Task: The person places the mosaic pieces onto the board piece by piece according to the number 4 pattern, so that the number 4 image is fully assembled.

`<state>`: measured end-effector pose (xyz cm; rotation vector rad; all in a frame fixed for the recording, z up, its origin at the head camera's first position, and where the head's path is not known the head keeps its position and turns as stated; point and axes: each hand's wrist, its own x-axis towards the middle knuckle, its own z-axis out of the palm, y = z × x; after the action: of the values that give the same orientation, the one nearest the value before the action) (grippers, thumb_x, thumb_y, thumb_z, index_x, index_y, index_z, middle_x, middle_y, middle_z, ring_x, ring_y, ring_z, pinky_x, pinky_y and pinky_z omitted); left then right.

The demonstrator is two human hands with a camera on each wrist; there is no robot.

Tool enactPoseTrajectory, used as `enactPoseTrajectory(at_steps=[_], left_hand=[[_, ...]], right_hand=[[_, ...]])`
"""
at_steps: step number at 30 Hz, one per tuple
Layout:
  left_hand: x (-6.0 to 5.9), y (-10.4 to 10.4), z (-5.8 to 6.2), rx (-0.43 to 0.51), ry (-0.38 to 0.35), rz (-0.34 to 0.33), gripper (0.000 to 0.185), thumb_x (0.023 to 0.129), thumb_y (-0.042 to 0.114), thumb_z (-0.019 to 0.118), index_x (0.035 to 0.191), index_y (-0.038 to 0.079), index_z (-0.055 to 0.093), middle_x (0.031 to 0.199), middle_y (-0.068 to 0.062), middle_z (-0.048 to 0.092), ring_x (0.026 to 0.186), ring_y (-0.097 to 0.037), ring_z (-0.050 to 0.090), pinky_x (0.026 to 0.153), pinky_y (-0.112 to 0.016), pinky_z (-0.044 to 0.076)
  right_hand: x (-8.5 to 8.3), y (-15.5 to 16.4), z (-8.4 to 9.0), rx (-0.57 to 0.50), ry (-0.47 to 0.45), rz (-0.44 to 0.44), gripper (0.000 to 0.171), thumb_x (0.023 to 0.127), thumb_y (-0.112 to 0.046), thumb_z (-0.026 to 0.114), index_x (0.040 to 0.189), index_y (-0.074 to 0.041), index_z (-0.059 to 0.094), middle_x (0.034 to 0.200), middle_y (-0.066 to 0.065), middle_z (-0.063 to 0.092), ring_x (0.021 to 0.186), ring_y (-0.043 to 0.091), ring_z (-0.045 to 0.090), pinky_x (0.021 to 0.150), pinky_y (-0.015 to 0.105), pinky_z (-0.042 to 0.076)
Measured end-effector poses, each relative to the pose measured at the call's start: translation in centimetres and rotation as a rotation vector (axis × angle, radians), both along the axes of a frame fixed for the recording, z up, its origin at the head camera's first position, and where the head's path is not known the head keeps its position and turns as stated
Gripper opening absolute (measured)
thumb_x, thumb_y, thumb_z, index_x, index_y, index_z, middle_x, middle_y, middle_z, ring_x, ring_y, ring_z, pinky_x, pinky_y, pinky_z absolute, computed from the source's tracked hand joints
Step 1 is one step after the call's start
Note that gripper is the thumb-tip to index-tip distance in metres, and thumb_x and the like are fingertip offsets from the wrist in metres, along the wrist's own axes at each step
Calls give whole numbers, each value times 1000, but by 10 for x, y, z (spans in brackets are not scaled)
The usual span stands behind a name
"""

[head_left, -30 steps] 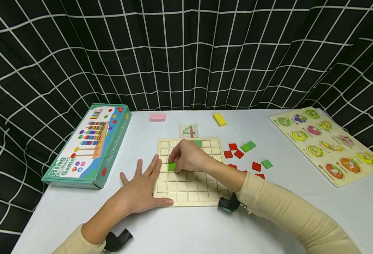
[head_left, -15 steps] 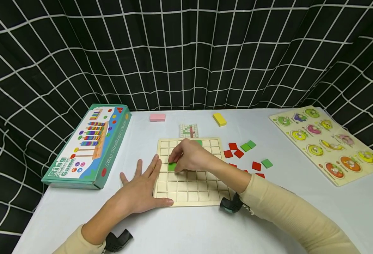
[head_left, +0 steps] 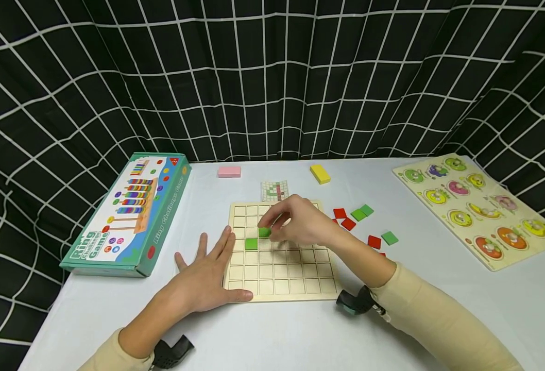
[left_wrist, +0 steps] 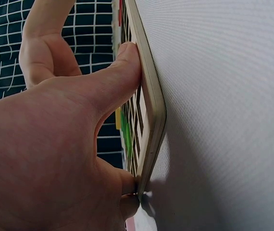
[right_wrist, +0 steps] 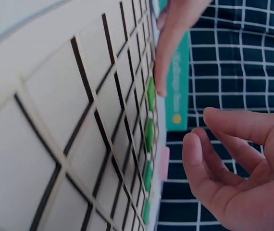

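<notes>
— Where is the board?
— The grid board lies mid-table near the front edge. My left hand lies flat, fingers straight, against the board's left edge.
— And your right?
— My right hand hovers above the board's far rows, fingers loosely curled, holding nothing. Two green tiles sit in cells beside it.

Right hand loosely curled, holding nothing, above gridded wooden board, green tiles seated
</notes>
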<state>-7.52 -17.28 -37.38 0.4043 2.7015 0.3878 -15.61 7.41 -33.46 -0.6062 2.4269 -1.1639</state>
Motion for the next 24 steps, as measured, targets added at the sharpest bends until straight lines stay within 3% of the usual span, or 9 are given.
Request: enactPoseTrajectory(at_steps=[10, 24], left_hand=[[0, 1, 0, 7, 5, -1, 129, 78, 79, 71, 169, 12, 8, 177, 0, -3, 158, -54, 0, 96, -96, 6], [0, 1, -1, 8, 10, -2, 130, 78, 79, 72, 169, 13, 8, 177, 1, -3, 158, -53, -1, 96, -96, 5]], right_hand=[[0, 38, 5, -41, 25, -60, 25, 86, -4, 81, 111, -9, 81, 114, 10, 78, 97, 18, 70, 88, 36, 56], [-12, 97, 10, 80, -37, -157, 29, 89, -3, 76, 117, -9, 79, 119, 12, 75, 108, 27, 64, 78, 37, 57]])
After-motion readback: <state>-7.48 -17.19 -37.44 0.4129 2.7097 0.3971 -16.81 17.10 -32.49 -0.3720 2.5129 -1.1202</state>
